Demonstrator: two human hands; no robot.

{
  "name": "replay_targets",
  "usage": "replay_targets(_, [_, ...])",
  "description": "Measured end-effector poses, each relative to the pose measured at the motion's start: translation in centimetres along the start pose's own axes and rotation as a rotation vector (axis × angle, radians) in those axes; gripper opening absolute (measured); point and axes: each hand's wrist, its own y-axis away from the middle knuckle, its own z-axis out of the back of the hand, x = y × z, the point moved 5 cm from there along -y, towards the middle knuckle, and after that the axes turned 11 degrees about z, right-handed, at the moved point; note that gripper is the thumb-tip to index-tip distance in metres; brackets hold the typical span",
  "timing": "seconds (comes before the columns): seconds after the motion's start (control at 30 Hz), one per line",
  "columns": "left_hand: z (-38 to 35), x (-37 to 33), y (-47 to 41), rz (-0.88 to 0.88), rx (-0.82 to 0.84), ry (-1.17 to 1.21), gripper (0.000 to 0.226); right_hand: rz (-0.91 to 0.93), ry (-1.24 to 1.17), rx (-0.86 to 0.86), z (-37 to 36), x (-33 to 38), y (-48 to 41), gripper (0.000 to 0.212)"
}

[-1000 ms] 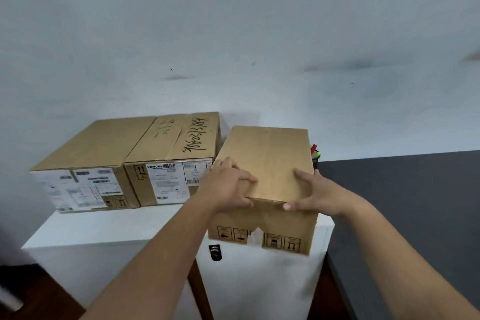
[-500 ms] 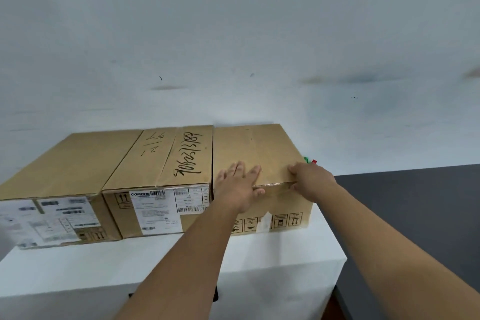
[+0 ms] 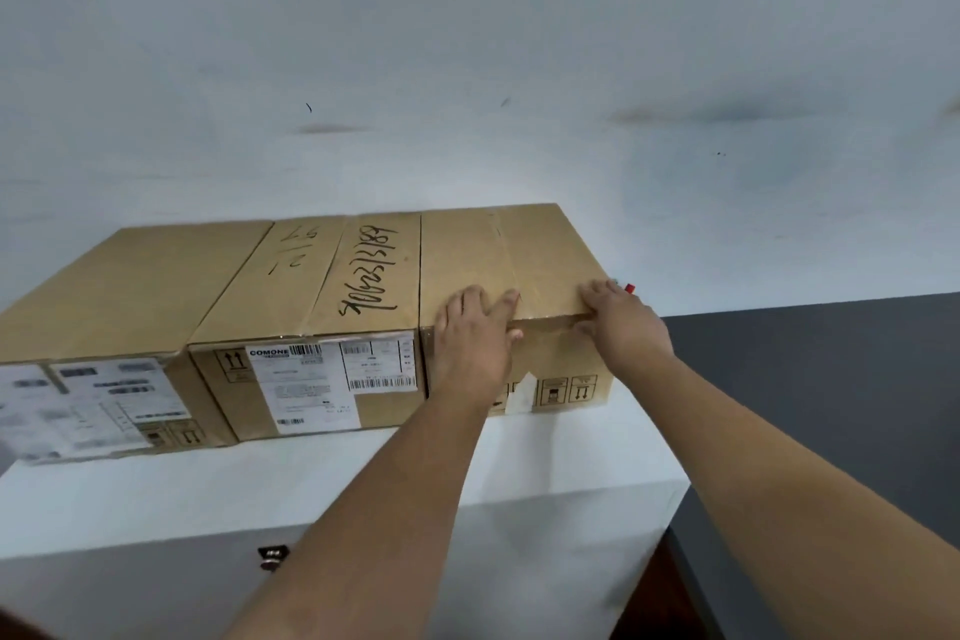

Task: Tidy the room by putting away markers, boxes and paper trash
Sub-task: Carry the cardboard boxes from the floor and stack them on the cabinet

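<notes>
Three brown cardboard boxes stand in a tight row on a white counter (image 3: 363, 478) against a pale wall (image 3: 467, 42). The right box (image 3: 498, 255) touches the middle box (image 3: 332, 276) along its side. The left hand (image 3: 475, 338) lies flat with fingers spread over the right box's front top edge, palm against the front face. The right hand (image 3: 621, 322) is open too, fingers resting on the top at the front right corner; neither hand closes around anything. The middle box has handwriting in black marker on its lid, reading roughly "68131529016" on one flap and a short scrawl on the other that cannot be made out. Its front carries a white shipping label headed "COMONE", with barcodes and print too small to read, beside an arrows-up symbol. The left box (image 3: 124, 286) has white labels on its front, blurred and cut off by the frame's edge. Printed handling symbols run along the right box's lower front, partly hidden by the left wrist, next to a torn white patch. Behind the right box's far corner a small red tip (image 3: 630, 287) peeks out; what it belongs to is hidden. A dark grey surface (image 3: 831, 379) lies to the right. A small lock (image 3: 272, 556) shows on the counter's front.
</notes>
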Motion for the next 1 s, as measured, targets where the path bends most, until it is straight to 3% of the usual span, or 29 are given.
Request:
replay_targets(0.17, [-1.4, 0.1, 5.3, 0.009, -0.119, 0.118, 0.057, 0.112, -0.105, -0.203, -3.0, 0.5, 5.4, 0.056])
replay_targets(0.3, [-3.7, 2.1, 12.4, 0.123, -0.103, 0.119, 0.057, 0.181, -0.210, -0.175, -8.1, 0.3, 13.4, 0.045])
replay_targets(0.4, [-7.3, 3.2, 18.6, 0.306, 0.028, 0.062, 0.057, 0.285, -0.235, 0.020, -13.3, -1.5, 19.6, 0.040])
replay_targets(0.5, [-13.0, 3.5, 26.6, 0.500, 0.284, 0.069, 0.058, 0.374, -0.209, 0.280, -18.3, -4.5, 25.5, 0.043])
replay_targets(0.6, [-19.4, 4.3, 35.1, 0.626, 0.595, 0.025, 0.059, 0.310, -0.208, 0.505, -23.5, -7.6, 31.4, 0.042])
replay_targets(0.77, [-29.0, 6.8, 47.5, 0.842, 0.876, 0.086, 0.057, 0.171, -0.233, 0.914, -35.3, -12.0, 40.3, 0.043])
replay_targets(0.9, [-38.2, 8.7, 54.7, 0.930, 0.985, 0.077, 0.063, -0.018, -0.268, 0.987, -44.5, -15.5, 44.1, 0.043])
replay_targets(1.0, [-45.3, 10.5, 57.1, 0.995, 0.950, 0.116, 0.065, -0.219, -0.270, 0.953, -51.5, -19.0, 45.7, 0.049])
